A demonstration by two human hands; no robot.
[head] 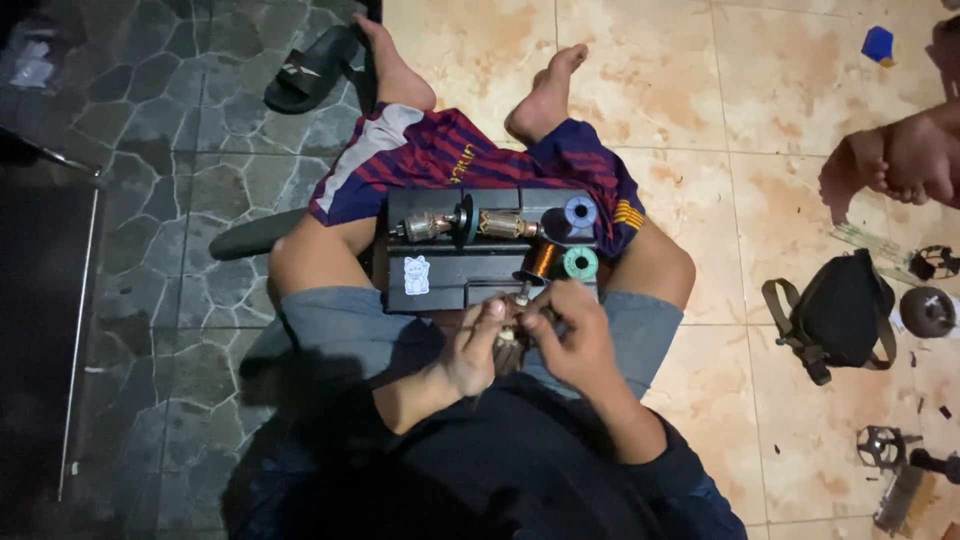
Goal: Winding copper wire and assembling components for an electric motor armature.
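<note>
My left hand (pixel 468 352) and my right hand (pixel 578 340) meet over my lap, both closed on a small dark motor rotor (pixel 508 348) held between the fingertips. Just beyond them a black box (pixel 450 275) rests on legs in red-and-blue striped shorts (pixel 440 155). A larger motor armature (pixel 462 224) with copper windings lies across the box top. A copper wire spool (pixel 541 260), a blue spool (pixel 580 212) and a green spool (pixel 580 263) stand at the box's right end. A white cat sticker (pixel 416 275) is on the box.
A black bag (pixel 840 310) lies on the tiled floor at right, with small metal parts (pixel 885 447) and a round dark part (pixel 926 311) near it. Another person's foot (pixel 905 160) shows at the upper right. A black sandal (pixel 312 70) sits on the stone paving at upper left.
</note>
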